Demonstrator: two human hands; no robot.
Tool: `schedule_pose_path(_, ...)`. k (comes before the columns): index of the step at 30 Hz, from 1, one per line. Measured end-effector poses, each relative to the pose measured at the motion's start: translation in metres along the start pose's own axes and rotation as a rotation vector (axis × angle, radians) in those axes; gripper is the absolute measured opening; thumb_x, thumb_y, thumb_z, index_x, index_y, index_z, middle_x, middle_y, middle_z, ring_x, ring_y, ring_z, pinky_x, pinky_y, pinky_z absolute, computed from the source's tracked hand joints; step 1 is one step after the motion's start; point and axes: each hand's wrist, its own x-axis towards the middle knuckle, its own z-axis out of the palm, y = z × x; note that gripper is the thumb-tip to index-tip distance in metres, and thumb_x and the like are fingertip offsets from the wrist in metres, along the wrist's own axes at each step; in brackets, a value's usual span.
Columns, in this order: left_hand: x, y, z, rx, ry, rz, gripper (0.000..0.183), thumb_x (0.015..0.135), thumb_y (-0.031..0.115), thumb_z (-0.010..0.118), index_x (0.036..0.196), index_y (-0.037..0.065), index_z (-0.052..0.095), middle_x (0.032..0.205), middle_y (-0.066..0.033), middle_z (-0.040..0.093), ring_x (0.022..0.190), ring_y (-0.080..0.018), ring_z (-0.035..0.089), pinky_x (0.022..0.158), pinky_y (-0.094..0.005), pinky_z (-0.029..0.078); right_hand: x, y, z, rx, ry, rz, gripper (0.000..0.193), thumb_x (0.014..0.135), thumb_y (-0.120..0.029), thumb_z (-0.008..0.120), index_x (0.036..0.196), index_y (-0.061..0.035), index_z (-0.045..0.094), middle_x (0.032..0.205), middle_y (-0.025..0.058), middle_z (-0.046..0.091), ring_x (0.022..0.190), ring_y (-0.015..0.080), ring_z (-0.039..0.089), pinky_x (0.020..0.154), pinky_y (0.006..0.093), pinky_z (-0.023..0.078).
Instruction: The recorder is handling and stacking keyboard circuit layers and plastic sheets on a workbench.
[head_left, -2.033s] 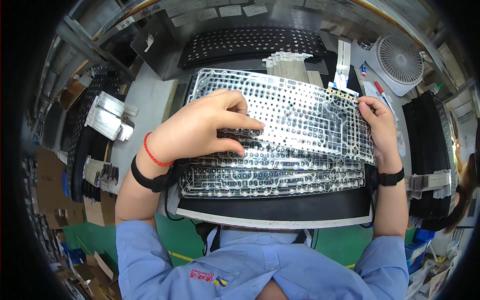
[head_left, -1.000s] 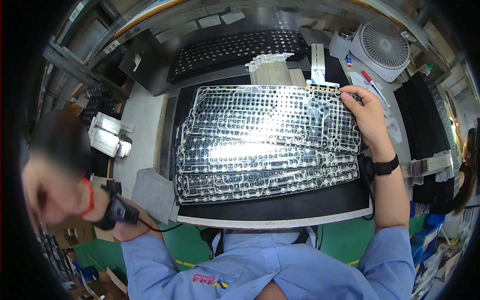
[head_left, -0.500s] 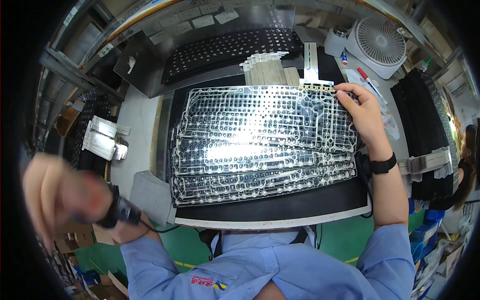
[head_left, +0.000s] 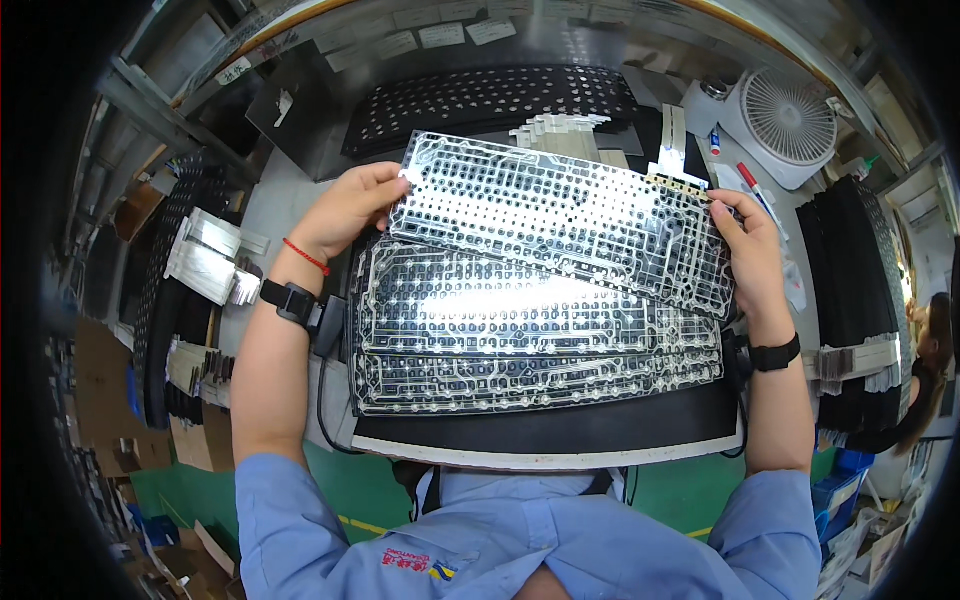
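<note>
A clear keyboard membrane (head_left: pixel 560 240) with silver traces is raised and tilted, its left end higher than its right. My left hand (head_left: pixel 352 207) pinches its left edge between thumb and fingers. At the upper right corner, my right hand (head_left: pixel 752 240) grips the same sheet, next to where a pale ribbon tail (head_left: pixel 672 145) sticks out from its far edge. More keyboard membranes (head_left: pixel 510 388) lie fanned below it on a black work surface (head_left: pixel 560 428). Several silver tails (head_left: pixel 562 138) of the sheets underneath show beyond the far edge.
A white fan (head_left: pixel 788 118) stands at the far right, with a red marker (head_left: pixel 748 176) near it. Black stacks with pale tails flank the table, one on the left (head_left: pixel 157 300) and one on the right (head_left: pixel 850 270). Behind lies a perforated black sheet (head_left: pixel 490 100). Another person's arm (head_left: pixel 893 432) shows far right.
My left hand has come from the lower left to the top membrane's left edge and closed on it. The sheet's left end has lifted and turned. My right hand keeps its corner.
</note>
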Motion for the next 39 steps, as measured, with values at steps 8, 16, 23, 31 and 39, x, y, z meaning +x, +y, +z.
schedule_pose_path(8,0.002,-0.003,-0.005,-0.179,0.175,0.059,0.018,0.096,0.022,0.053,0.100,0.007,0.062,0.079,0.0075,0.059,0.063,0.0012,0.046,0.054,-0.0148,0.035,0.002,-0.006,0.008,0.113,0.111,-0.013,0.026,0.095,-0.021,0.054,0.111,-0.0004,0.058,0.089,0.0005,0.062,0.074,0.0052,0.057,0.065,0.0186,0.045)
schedule_pose_path(16,0.007,-0.011,-0.010,-0.202,0.154,0.083,0.019,0.096,0.025,0.053,0.102,0.009,0.062,0.078,0.0090,0.057,0.067,0.0007,0.047,0.061,-0.0169,0.037,-0.002,-0.006,0.001,-0.017,0.084,-0.063,0.019,0.094,-0.021,0.056,0.099,-0.0033,0.061,0.071,-0.0037,0.057,0.054,0.0013,0.047,0.049,0.0152,0.034)
schedule_pose_path(23,0.007,-0.012,-0.011,-0.254,0.231,0.184,0.015,0.094,0.018,0.056,0.105,0.010,0.062,0.101,0.0056,0.059,0.090,-0.0040,0.052,0.079,-0.0214,0.043,-0.003,-0.008,0.008,0.073,0.217,-0.165,0.027,0.097,-0.027,0.053,0.099,-0.0016,0.062,0.068,-0.0047,0.054,0.057,0.0006,0.044,0.051,0.0171,0.034)
schedule_pose_path(31,0.008,-0.017,-0.019,-0.234,0.203,0.129,0.027,0.095,0.012,0.051,0.120,0.006,0.057,0.119,-0.0019,0.058,0.097,-0.0065,0.053,0.082,-0.0230,0.043,-0.006,-0.009,0.008,-0.016,0.053,-0.207,0.043,0.087,-0.002,0.060,0.128,0.0003,0.048,0.086,-0.0025,0.060,0.071,0.0009,0.050,0.061,0.0156,0.038)
schedule_pose_path(39,0.008,-0.014,-0.013,-0.142,0.162,0.036,0.018,0.097,0.025,0.050,0.105,0.011,0.059,0.080,0.0073,0.056,0.073,-0.0043,0.051,0.068,-0.0201,0.040,-0.003,-0.007,0.011,0.013,0.088,-0.205,0.038,0.089,-0.001,0.057,0.126,0.0018,0.048,0.096,0.0010,0.061,0.076,0.0026,0.054,0.064,0.0148,0.041)
